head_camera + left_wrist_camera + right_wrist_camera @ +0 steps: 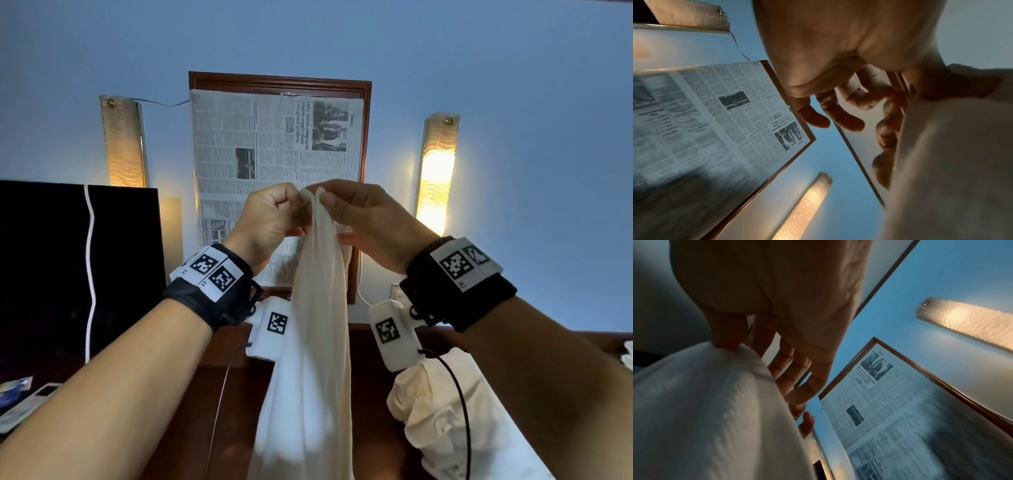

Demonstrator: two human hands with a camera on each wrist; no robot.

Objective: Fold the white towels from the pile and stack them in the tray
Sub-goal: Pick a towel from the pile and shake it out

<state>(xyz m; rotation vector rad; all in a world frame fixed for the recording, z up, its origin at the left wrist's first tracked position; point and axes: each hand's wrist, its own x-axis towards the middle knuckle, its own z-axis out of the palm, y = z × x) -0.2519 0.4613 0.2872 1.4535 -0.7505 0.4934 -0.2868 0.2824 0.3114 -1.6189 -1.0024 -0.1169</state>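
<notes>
Towel (317,342) hanging limp at 12 o'clock over surface (239,411), top edge pinched by both hands, left (270,219) & right (370,219); soft, light, prob. best gripped at corners.

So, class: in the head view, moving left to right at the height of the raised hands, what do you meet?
Dark screen → unlit wall lamp → left hand → white towel → right hand → lit wall lamp.

The towel (320,329) is soft matt white cloth, finely ribbed. The bench (239,411) is dark polished wood. Printed newspaper (270,150) fills a glossy wooden frame (366,144). Wall lamps (435,171) are rippled frosted glass.
</notes>
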